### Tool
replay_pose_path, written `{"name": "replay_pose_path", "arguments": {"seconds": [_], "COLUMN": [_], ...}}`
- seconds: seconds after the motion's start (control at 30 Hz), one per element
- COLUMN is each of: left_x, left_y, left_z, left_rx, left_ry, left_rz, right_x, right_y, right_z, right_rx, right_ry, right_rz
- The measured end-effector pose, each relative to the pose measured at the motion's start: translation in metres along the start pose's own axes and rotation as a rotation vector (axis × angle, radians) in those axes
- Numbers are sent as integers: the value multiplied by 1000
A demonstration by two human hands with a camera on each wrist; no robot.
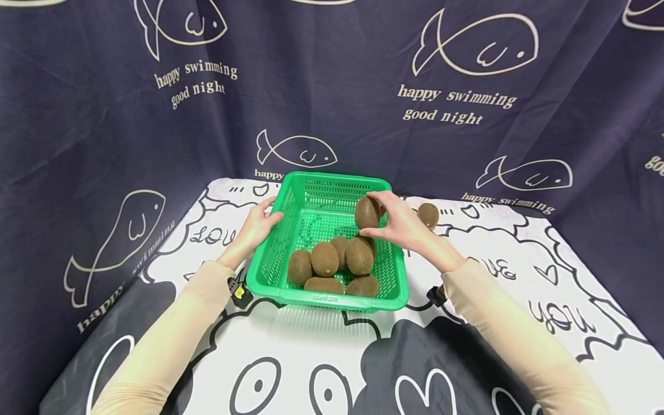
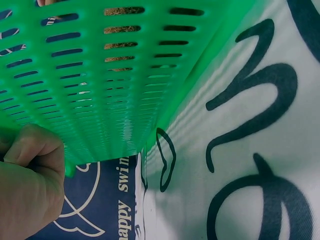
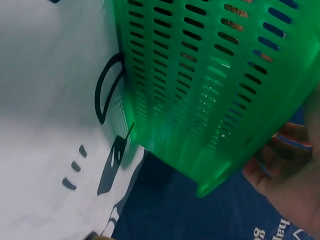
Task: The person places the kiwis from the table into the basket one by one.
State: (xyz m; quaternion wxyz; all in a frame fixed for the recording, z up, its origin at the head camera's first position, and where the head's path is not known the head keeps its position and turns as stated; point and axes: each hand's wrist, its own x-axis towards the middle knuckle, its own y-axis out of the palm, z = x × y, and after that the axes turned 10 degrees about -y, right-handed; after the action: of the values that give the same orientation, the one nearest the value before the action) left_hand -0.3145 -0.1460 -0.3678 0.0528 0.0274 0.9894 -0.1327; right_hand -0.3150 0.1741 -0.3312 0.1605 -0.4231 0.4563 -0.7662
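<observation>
A kiwi (image 1: 367, 213) is pinched between the thumb and fingers of my right hand (image 1: 404, 226), above the right side of a green plastic basket (image 1: 282, 293). Several brown kiwis (image 1: 324, 259) lie inside the basket, mostly toward its near side. My left hand (image 1: 256, 225) grips the basket's left rim, its thumb at the top edge. The left wrist view has that hand (image 2: 30, 180) at the slotted outer wall (image 2: 90, 107). In the right wrist view, the right hand (image 3: 292, 175) shows beyond the basket's rim, and its kiwi is hidden there.
One more kiwi (image 1: 428, 215) sits on the table outside the basket, to the right and behind my right hand. A black-and-white patterned cloth (image 1: 301, 340) covers the table. Behind it hangs a dark blue curtain (image 1: 358, 69) with fish drawings.
</observation>
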Motion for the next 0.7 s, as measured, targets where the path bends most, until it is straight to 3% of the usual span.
{"name": "replay_pose_path", "arguments": {"seconds": [0.47, 0.7], "left_x": [-1, 0], "left_y": [0, 0], "left_z": [0, 0], "left_rx": [17, -13], "left_ry": [-1, -2], "left_rz": [-7, 4], "right_x": [15, 17], "right_y": [18, 20], "right_z": [2, 2], "right_rx": [5, 3], "right_ry": [53, 39], "right_rz": [98, 95]}}
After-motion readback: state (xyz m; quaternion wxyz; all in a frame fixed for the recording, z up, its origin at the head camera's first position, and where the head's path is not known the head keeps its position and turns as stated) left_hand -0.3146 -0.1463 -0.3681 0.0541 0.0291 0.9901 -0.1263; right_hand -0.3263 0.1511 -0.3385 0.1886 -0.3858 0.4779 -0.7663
